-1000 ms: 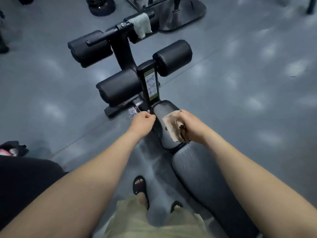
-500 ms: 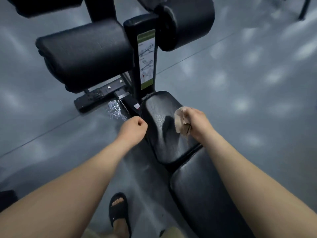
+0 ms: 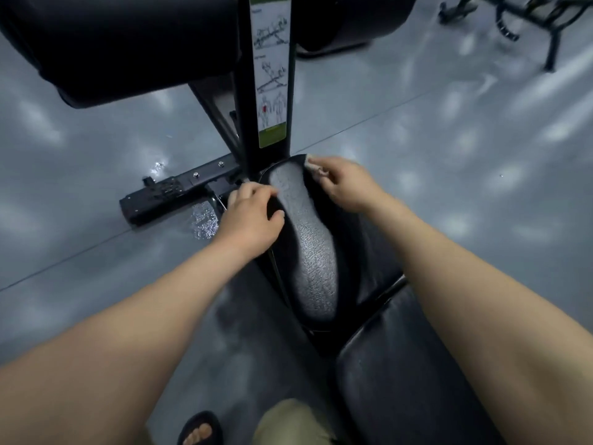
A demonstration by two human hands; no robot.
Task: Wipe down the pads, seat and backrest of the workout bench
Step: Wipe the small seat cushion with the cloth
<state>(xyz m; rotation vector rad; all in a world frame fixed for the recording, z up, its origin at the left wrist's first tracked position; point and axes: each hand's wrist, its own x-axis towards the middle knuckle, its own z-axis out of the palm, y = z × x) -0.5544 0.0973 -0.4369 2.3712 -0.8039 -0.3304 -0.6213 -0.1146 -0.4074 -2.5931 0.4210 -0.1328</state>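
Seat (image 3: 308, 245) sits centre frame, narrow end against the upright post (image 3: 244, 91). A thin gap separates it from the backrest (image 3: 401, 364) at lower right.

L hand (image 3: 250, 216): fingers curled over the seat's left edge, thumb lying on the top surface. Reads as a bracing grip.

R hand (image 3: 346, 184): pinches a small pale cloth (image 3: 313, 165) in the fingertips, pressed to the seat's front tip right next to the post. Most of the cloth is hidden under the fingers.

Handling, est.:
- Bench is a heavy steel frame on the floor and prob. won't shift under wiping pressure.
- Seat covering looks like grained vinyl over foam, soft w/ some give. The centre strip has a sheen, poss. damp, so likely slick.
- The rolled edge is the best hold for steadying, as the L hand has it.
- Cloth is light and limp and will bunch. Keep it wadded under the fingers, not loose.

Roller pad (image 3: 122, 43) upper left and a second one (image 3: 346, 20) upper right flank the post. Neither is touched. Instruction label (image 3: 271, 75) runs down the post face.

Containers: none in view, no bottle or bucket.

Shiny wet patch (image 3: 202, 221) on the floor by the base crossbar (image 3: 173, 194), just left of the L hand. Sandalled foot (image 3: 200, 431) at bottom edge, so poss. slip risk. Rack legs (image 3: 519, 20) at top right, well apart.
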